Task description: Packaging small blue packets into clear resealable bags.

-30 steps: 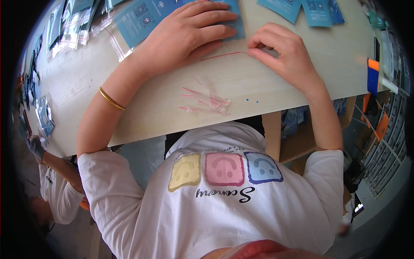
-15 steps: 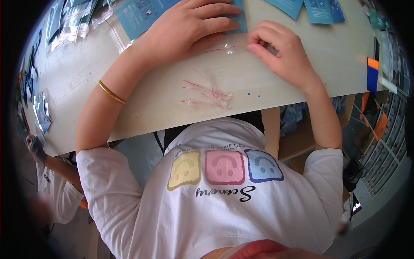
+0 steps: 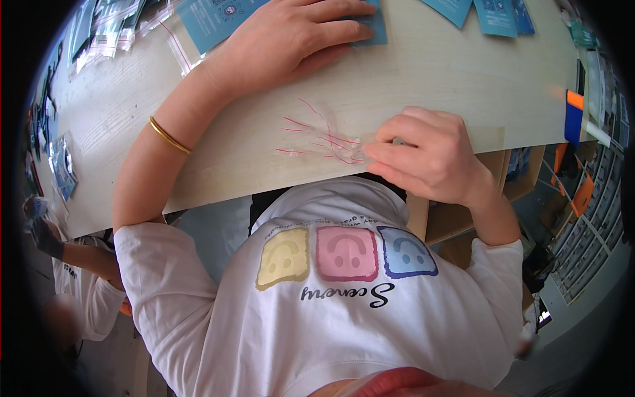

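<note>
My left hand [image 3: 297,40] lies with its fingers stretched out over a blue printed packet [image 3: 377,30] at the far side of the table. Near the front edge my right hand [image 3: 423,152] is closed in a pinch at the right end of a small heap of clear plastic strips [image 3: 327,139] with red lines. Clear plastic shows at its fingertips; the strip's exact end is hidden by the fingers. Left of my left forearm, a clear bag edge with a red line [image 3: 177,46] sticks out beside another blue printed packet [image 3: 208,26].
Bagged packets [image 3: 109,30] are piled at the far left, and more blue packets [image 3: 496,16] lie at the far right. A cardboard box [image 3: 456,215] stands under the table's front edge. At the left, another person's gloved hand [image 3: 45,235] holds something unclear.
My right hand has come nearer, from beside the blue packet to the strip heap, taking a red-lined strip with it. My left hand stays on the packet.
</note>
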A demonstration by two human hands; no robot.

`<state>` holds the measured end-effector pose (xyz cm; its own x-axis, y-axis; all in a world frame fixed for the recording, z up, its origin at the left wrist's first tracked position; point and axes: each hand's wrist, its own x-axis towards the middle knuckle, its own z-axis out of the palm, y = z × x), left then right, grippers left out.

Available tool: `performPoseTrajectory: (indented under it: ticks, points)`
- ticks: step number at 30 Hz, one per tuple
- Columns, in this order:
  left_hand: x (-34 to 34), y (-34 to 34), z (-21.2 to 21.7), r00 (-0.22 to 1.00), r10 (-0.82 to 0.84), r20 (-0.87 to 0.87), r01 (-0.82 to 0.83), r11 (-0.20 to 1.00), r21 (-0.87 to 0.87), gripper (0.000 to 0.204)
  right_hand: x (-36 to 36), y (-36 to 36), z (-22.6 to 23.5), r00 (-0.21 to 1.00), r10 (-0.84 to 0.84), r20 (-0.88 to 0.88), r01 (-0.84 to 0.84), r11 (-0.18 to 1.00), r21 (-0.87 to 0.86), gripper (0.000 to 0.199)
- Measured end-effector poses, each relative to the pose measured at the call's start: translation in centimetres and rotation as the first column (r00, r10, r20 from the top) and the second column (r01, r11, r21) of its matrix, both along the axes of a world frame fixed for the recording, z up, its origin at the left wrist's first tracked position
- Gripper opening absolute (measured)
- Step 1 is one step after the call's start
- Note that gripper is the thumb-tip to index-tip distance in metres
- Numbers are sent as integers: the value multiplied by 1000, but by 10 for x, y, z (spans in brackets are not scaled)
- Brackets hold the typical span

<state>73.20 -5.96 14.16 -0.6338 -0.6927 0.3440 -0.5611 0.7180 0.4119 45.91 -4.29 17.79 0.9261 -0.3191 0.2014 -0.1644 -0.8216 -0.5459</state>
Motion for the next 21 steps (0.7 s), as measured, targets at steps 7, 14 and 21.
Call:
performPoseTrajectory:
  ticks: [7, 14, 21]
  points:
    - [-2, -21, -35, 971, -190, -146, 77, 823, -562, 29, 6, -54, -24, 979, -179, 95, 197, 950, -243, 22]
    - [-13, 35, 7, 984, 176, -11, -176, 982, -62, 30, 1, -54, -31, 981, -162, 110, 192, 900, -391, 15]
    - [-12, 32, -6, 979, 187, -85, -194, 978, -79, 23, -9, -56, -26, 945, -299, 135, 302, 953, -7, 17]
